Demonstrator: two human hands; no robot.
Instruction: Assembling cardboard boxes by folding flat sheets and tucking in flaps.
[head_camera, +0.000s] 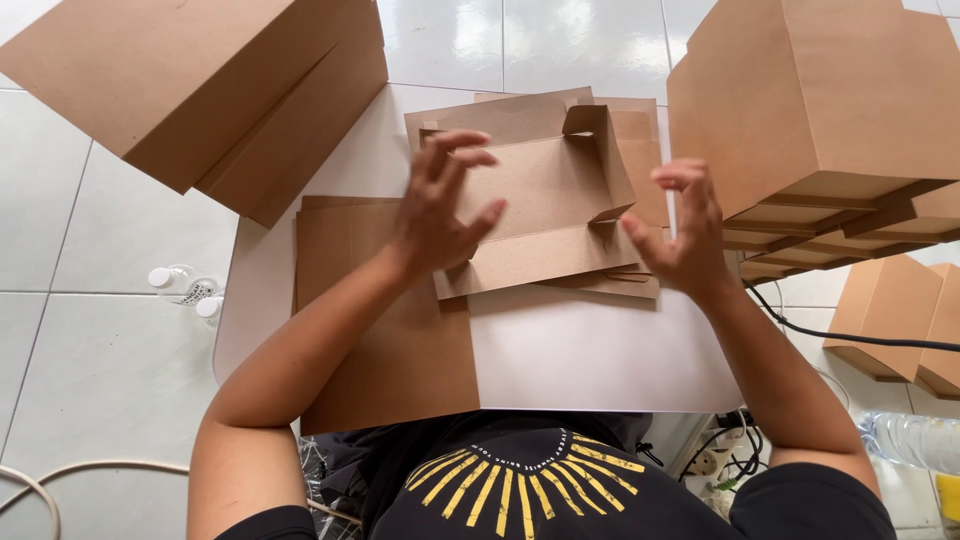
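Now | L hand (440, 210) on half-folded box (540, 200) | R hand (685, 230) open beside

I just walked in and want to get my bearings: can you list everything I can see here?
Half-folded brown cardboard box: one, brown, on the table between the hands.
Flat brown cardboard blanks: a stack, brown, on the table's left part, under the left forearm.
Small white table: one, white, centre.
Assembled brown cardboard boxes: stacks, brown, upper right; more at upper left and far right.
Clear plastic bottles with white caps: two, on the floor left of the table.
Black cable: one, right of the table.
White tiled floor: all around.
Left hand: open, fingers on the box.
Right hand: open, beside the box's right end.
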